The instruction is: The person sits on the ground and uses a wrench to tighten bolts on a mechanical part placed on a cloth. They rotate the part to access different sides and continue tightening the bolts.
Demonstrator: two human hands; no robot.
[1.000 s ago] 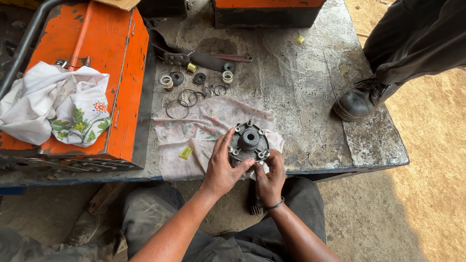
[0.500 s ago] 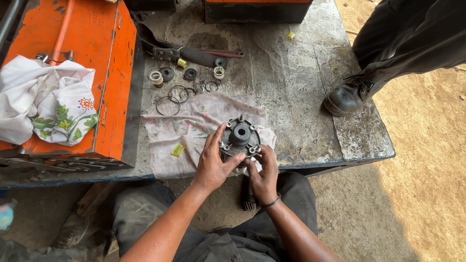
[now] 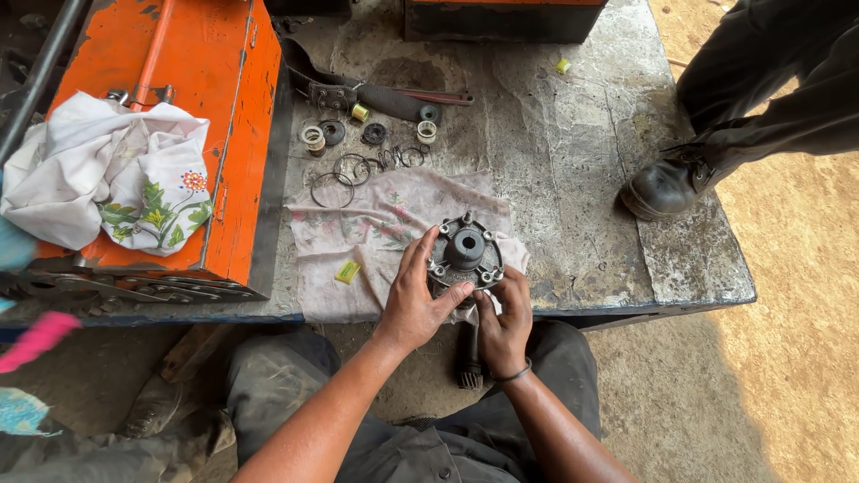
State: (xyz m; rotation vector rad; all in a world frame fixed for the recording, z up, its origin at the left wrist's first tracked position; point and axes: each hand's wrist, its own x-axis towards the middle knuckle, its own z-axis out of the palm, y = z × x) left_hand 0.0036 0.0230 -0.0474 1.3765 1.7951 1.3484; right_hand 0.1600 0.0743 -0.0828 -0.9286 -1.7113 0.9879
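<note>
A dark round metal housing with bolts around its rim [image 3: 465, 250] rests on a stained floral cloth [image 3: 376, 224] at the near edge of a grimy metal table [image 3: 573, 161]. My left hand [image 3: 413, 300] grips the housing's left side, fingers reaching up along it. My right hand [image 3: 506, 322], with a band on the wrist, holds its lower right edge. A splined shaft [image 3: 469, 358] hangs below the table edge between my hands.
Several rings, seals and small bushings [image 3: 358, 148] lie beyond the cloth. An orange metal toolbox [image 3: 201, 116] with a white flowered rag [image 3: 116, 174] stands at left. Another person's black boot [image 3: 662, 188] rests on the table's right side. A small yellow piece [image 3: 347, 271] lies on the cloth.
Both hands stay on the housing, shifting their grip slightly. The view has moved a little to the right and closer.
</note>
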